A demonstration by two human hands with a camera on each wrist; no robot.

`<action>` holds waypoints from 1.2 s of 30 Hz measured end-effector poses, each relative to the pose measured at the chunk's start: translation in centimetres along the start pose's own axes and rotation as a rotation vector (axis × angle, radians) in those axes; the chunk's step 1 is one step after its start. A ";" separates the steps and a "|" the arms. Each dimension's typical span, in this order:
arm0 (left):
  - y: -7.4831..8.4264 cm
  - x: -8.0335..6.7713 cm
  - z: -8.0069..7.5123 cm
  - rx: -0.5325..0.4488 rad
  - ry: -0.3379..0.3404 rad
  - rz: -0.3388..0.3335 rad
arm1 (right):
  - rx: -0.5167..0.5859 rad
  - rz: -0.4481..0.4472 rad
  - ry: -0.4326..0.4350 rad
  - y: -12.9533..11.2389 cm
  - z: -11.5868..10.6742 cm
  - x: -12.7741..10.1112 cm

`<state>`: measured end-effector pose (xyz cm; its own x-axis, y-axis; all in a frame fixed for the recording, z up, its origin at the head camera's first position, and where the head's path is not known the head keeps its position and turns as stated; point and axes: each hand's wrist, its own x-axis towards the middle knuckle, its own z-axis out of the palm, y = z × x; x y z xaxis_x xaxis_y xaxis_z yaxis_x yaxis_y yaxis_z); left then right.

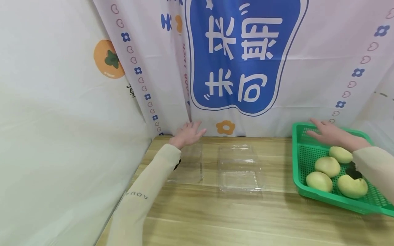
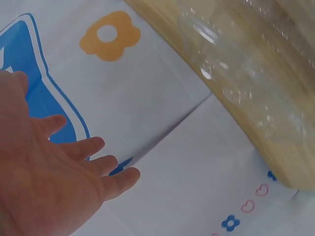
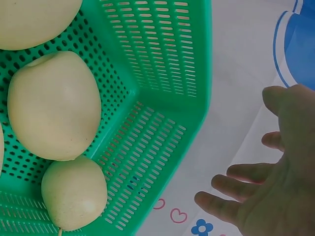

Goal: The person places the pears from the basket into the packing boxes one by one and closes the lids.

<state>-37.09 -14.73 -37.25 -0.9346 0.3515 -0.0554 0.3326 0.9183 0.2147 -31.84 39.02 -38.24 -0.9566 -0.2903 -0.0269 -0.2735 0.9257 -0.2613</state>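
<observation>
The left hand [image 1: 186, 135] is hovering near a clear, boxy plastic container [image 1: 189, 169], the right hand [image 1: 331, 134] near a green, rectangular plastic basket [image 1: 296, 164], fingers spread and empty, ideally clearing the rim.

Pale yellow-brown wood-grain tabletop [image 1: 215, 220], loaded from left to right
Toward the left lies a clear, colourless, thin plastic container [image 1: 194, 171], partly hidden; near it, at the middle but apart, a second clear, rectangular plastic container [image 1: 239, 180]; well to the right stands a green, perforated, rimmed plastic basket [image 1: 296, 167], set slightly askew.
</observation>
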 end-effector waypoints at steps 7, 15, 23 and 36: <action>0.2 -0.1 1.3 -0.045 -0.005 0.024 | -0.013 -0.014 0.006 0.8 0.4 -1.2; 0.2 -0.5 2.8 -0.071 0.005 0.035 | 0.020 0.009 -0.038 0.8 0.8 -2.5; 0.7 -0.8 3.9 -0.141 0.020 0.053 | -0.031 0.008 -0.049 0.9 1.3 -3.6; 1.7 -2.1 5.3 -0.212 0.045 0.094 | -0.033 -0.020 -0.070 1.6 1.6 -5.4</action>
<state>-33.84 -12.94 -41.95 -0.9069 0.4209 0.0169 0.3890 0.8214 0.4171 -26.98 41.67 -40.05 -0.9417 -0.3242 -0.0897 -0.2970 0.9266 -0.2307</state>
